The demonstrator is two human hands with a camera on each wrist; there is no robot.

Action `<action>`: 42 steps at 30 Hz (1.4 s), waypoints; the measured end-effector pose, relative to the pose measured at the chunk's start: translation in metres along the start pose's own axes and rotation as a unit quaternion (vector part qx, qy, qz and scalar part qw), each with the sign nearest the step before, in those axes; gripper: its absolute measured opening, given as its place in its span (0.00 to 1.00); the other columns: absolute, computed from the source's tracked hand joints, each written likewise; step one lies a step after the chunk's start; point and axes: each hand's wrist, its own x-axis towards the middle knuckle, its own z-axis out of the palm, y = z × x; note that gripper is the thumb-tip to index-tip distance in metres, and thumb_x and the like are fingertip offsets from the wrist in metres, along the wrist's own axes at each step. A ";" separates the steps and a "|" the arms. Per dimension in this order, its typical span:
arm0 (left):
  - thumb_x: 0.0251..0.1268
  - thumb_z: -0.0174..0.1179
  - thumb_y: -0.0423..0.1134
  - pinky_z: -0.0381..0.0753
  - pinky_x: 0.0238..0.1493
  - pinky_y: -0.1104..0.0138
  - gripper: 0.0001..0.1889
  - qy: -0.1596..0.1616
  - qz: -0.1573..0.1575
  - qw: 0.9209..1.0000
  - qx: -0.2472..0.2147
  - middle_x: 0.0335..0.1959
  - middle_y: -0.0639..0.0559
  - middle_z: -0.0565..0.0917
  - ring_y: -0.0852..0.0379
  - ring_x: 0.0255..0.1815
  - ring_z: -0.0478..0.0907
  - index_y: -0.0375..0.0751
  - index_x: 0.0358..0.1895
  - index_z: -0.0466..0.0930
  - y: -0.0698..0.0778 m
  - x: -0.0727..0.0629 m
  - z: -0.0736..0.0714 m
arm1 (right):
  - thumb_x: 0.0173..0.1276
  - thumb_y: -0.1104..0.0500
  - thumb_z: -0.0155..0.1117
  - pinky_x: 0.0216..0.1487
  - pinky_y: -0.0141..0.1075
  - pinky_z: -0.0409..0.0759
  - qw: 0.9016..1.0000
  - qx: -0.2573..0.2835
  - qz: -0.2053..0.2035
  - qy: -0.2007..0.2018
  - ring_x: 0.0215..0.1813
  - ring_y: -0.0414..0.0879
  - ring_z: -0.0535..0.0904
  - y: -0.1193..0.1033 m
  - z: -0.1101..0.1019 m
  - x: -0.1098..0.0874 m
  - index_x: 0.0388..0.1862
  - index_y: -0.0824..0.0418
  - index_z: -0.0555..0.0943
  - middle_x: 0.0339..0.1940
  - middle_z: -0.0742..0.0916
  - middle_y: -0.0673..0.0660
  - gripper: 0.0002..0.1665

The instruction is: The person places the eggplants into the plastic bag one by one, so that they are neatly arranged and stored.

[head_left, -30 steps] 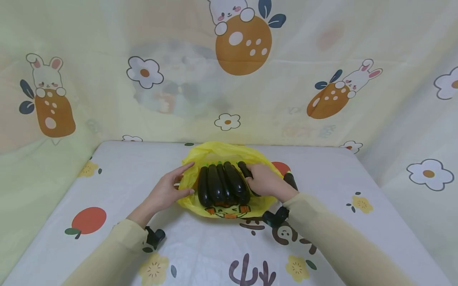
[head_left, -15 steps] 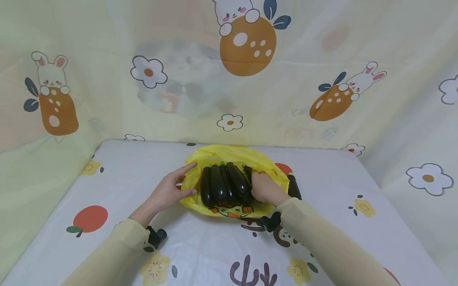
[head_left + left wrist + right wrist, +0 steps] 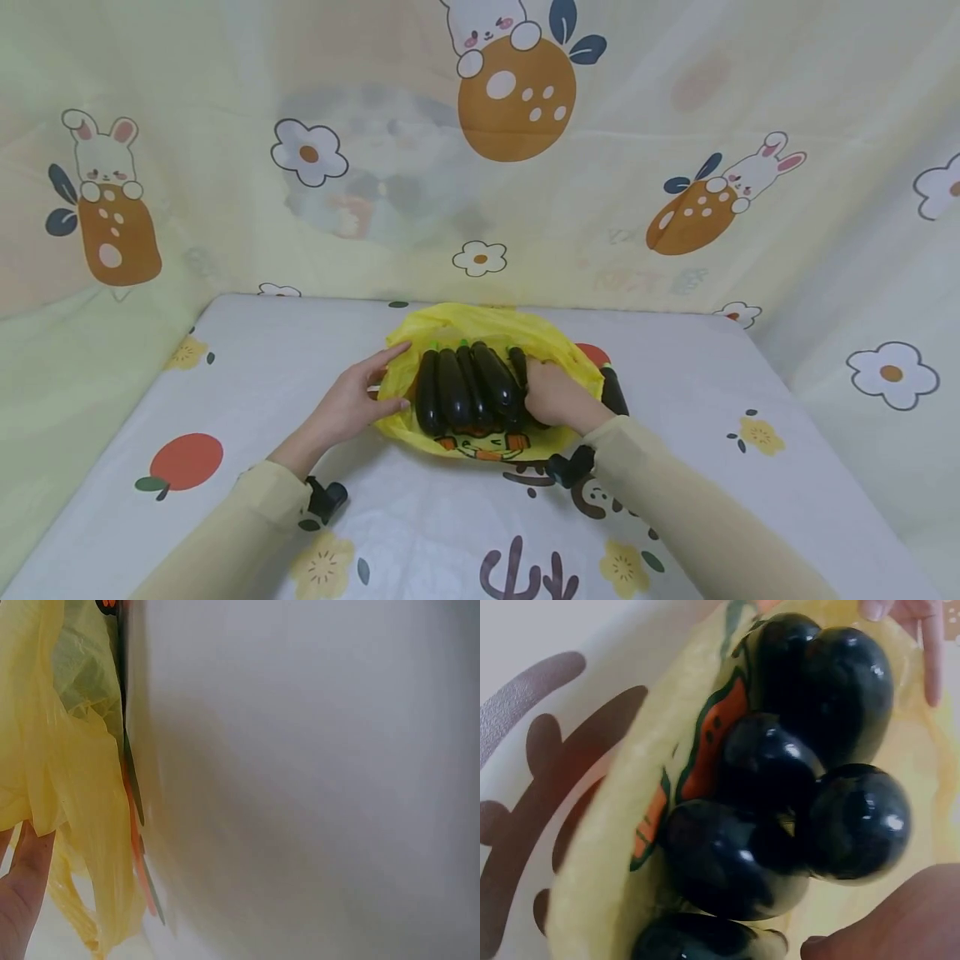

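Observation:
Several glossy dark eggplants (image 3: 453, 387) lie side by side in a yellow plastic bag (image 3: 442, 317), stems towards the far side. My left hand (image 3: 352, 404) touches the bag's left rim, thumb and fingers spread; in the left wrist view its fingers (image 3: 30, 862) meet the thin plastic. Inside the bag's right part, my right hand (image 3: 558, 396) holds the rightmost eggplant (image 3: 517, 363), whose lower part is mostly hidden. Rounded eggplant ends (image 3: 735, 859) fill the right wrist view. Outside the bag, one more eggplant (image 3: 614, 390) lies to the right, partly behind the right forearm.
A pale printed cloth (image 3: 420, 525) covers the table. Patterned curtains (image 3: 397, 167) hang behind and along both sides. Dark wrist-camera mounts (image 3: 326, 498) sit on both wrists, the right one close to the bag's front edge.
My right hand has lowered an eggplant into the bag's right part, moving slightly down and leftward at the forearm. The left hand has stayed at the rim.

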 end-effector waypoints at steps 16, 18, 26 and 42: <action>0.64 0.68 0.28 0.80 0.66 0.45 0.42 -0.007 0.005 1.000 0.000 0.81 0.37 0.60 0.28 0.74 0.67 0.46 0.80 0.61 0.003 0.001 0.000 | 0.77 0.67 0.54 0.53 0.48 0.88 0.975 0.170 -0.131 0.064 0.60 0.61 0.84 0.027 -0.041 -0.055 0.69 0.68 0.76 0.66 0.82 0.68 0.23; 0.64 0.68 0.28 0.80 0.66 0.45 0.41 -0.007 0.005 1.000 0.001 0.81 0.37 0.60 0.28 0.74 0.67 0.46 0.80 0.61 0.003 0.002 0.000 | 0.77 0.67 0.56 0.57 0.48 0.88 0.968 0.193 -0.143 0.078 0.61 0.62 0.84 0.040 -0.046 -0.063 0.67 0.69 0.77 0.66 0.82 0.69 0.22; 0.64 0.68 0.29 0.80 0.66 0.45 0.41 -0.004 0.005 1.000 -0.001 0.81 0.36 0.61 0.29 0.73 0.68 0.46 0.80 0.61 0.002 0.002 0.000 | 0.79 0.61 0.57 0.52 0.26 0.86 0.971 0.199 -0.104 0.081 0.57 0.56 0.86 0.103 -0.068 -0.093 0.70 0.66 0.76 0.65 0.83 0.66 0.23; 0.64 0.68 0.28 0.80 0.66 0.44 0.42 0.000 0.002 1.000 0.000 0.80 0.35 0.61 0.27 0.75 0.66 0.46 0.80 0.61 0.002 0.000 0.000 | 0.80 0.58 0.57 0.48 0.23 0.84 0.982 0.172 -0.053 0.063 0.55 0.43 0.86 0.165 -0.069 -0.107 0.72 0.68 0.71 0.66 0.82 0.70 0.27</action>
